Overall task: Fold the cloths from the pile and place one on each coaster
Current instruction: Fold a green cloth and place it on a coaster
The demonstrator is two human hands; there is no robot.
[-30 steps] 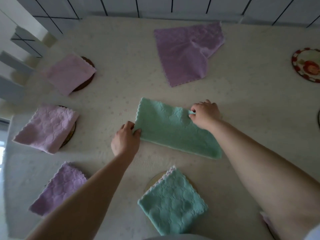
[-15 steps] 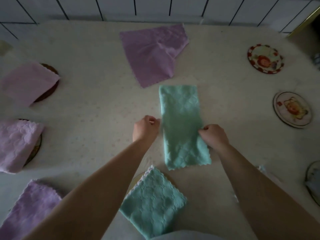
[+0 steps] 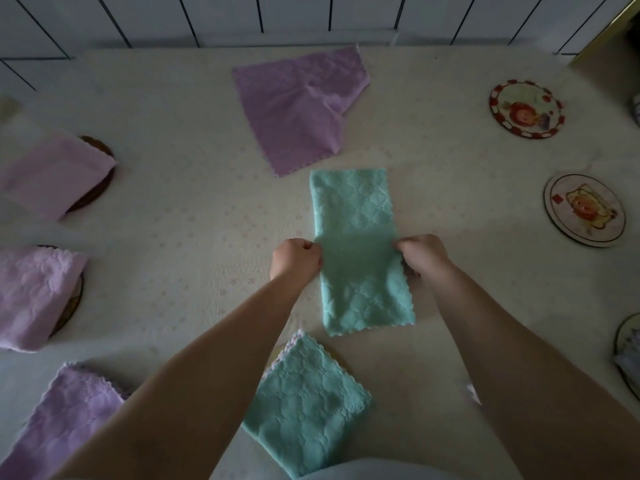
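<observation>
- Nearest, at the bottom centre of the frame, a folded green cloth (image 3: pixel 304 403) lies as a square; whatever is beneath it is hidden.
- At the lower left a folded purple cloth (image 3: pixel 69 417) lies partly under the left forearm.
- Just above the folded green one, at the centre, a long green cloth (image 3: pixel 356 251) folded into a strip runs up and down the frame on the surface (image 3: pixel 180 216).
- The left hand (image 3: pixel 296 259) is closed in a pinch on the strip's left edge at about mid-length; this grip holds the cloth.
- The right hand (image 3: pixel 422 256) is closed on the strip's right edge, level with the other hand.
- At the left edge, mid-height, a folded pink cloth (image 3: pixel 31 296) covers most of a dark round coaster (image 3: pixel 71 306).
- At the right edge, low, part of another round coaster (image 3: pixel 628 355) shows, with something pale lying on it.
- At the right, mid-height, a bare picture coaster (image 3: pixel 585 209) lies well apart from the strip.
- At the upper left a second pink cloth (image 3: pixel 52 174) sits on a brown coaster (image 3: pixel 98 161).
- At the upper right a red-rimmed coaster (image 3: pixel 526 109) lies bare.
- At the top centre an unfolded purple cloth (image 3: pixel 298 105) lies rumpled, its near corner close to the strip's far end.
</observation>
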